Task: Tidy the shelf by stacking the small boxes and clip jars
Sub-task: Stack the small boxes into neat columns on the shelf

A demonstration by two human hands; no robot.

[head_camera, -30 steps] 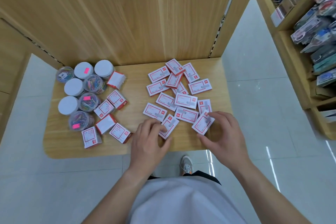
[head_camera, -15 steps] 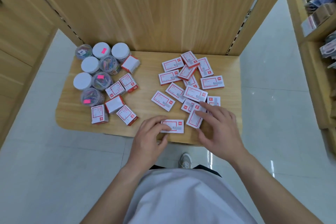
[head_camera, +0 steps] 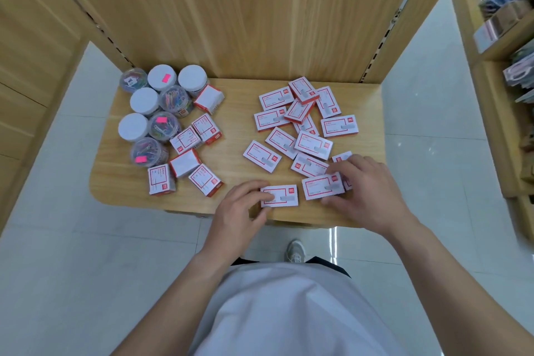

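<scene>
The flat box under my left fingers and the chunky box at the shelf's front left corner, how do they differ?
The flat box is long and thin; the chunky box is squarer and taller. The left hand holds the flat box; the chunky box sits untouched near the clip jars. Both are white with red borders.

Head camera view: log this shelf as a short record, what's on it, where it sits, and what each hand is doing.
surface: light wooden shelf
left side: clear plastic clip jars with white lids, clustered; small cube-like red-and-white boxes beside them
right side: flat white red-bordered boxes, scattered, some overlapping
left hand: pinches the near flat box at the front edge
right hand: grips the neighbouring flat box
stacking: no neat stacks visible
</scene>
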